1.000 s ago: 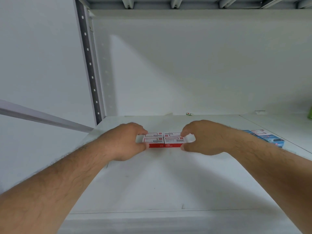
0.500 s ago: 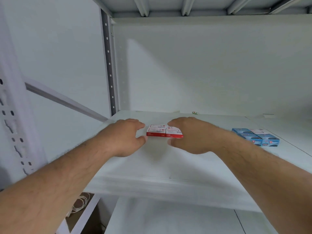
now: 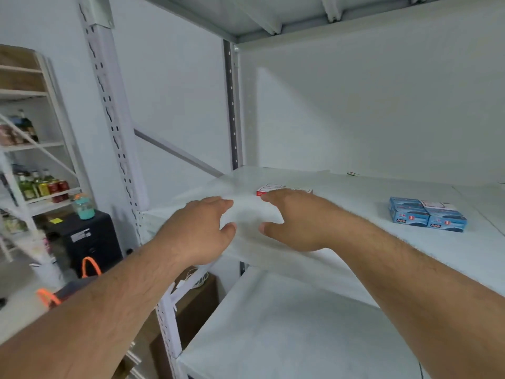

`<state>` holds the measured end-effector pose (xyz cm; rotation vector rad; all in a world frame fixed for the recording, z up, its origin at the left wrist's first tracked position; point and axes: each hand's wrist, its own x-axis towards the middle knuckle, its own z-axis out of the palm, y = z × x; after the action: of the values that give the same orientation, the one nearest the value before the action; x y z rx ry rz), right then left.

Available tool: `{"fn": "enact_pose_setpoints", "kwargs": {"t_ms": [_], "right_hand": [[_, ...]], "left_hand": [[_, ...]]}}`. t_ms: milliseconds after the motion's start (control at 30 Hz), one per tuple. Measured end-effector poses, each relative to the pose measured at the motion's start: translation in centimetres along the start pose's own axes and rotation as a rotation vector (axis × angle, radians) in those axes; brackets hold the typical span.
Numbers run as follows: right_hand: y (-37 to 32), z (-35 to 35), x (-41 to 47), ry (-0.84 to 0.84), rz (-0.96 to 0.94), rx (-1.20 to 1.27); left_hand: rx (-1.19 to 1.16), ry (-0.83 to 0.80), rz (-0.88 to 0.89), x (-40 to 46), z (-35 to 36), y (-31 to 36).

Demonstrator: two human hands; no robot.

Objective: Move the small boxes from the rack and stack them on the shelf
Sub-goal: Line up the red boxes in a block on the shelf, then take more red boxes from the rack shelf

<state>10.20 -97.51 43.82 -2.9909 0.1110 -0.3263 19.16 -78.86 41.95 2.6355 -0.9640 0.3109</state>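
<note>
Small red and white boxes (image 3: 269, 189) lie flat on the white shelf (image 3: 341, 203), partly hidden behind my right hand (image 3: 292, 222). That hand hovers just in front of them, fingers apart, holding nothing. My left hand (image 3: 202, 228) is over the shelf's front left corner, also open and empty. A group of blue boxes (image 3: 426, 213) sits on the same shelf to the right.
A perforated white upright (image 3: 114, 127) stands at the shelf's left front. A lower white shelf (image 3: 287, 337) lies below. To the left stand a rack with jars and bottles (image 3: 41, 187), a black box with a teal jar (image 3: 83, 209), and orange handles (image 3: 90, 266).
Both hands have let go of the red boxes and drawn back toward the shelf's front edge. The view has swung left, showing the room and the rack.
</note>
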Motion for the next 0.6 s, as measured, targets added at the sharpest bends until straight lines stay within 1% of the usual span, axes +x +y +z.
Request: {"fn": "enact_pose_setpoints", "kwargs": {"t_ms": [233,433,600], "right_hand": [[-4.5,0.2,-2.0,-0.009,-0.114,0.070],[-10.3,1.9,-3.9,-0.047,-0.224,0.105],[-16.1,4.6,-6.6,-0.104,-0.314,0.115]], "left_hand": [[0.062,0.067,-0.143,-6.9,-2.1,-0.9],[0.107,0.108,-0.272,-13.9,-3.2,-3.1],[0.130,0.114,-0.386,-21.7,-3.5,-4.9]]}}
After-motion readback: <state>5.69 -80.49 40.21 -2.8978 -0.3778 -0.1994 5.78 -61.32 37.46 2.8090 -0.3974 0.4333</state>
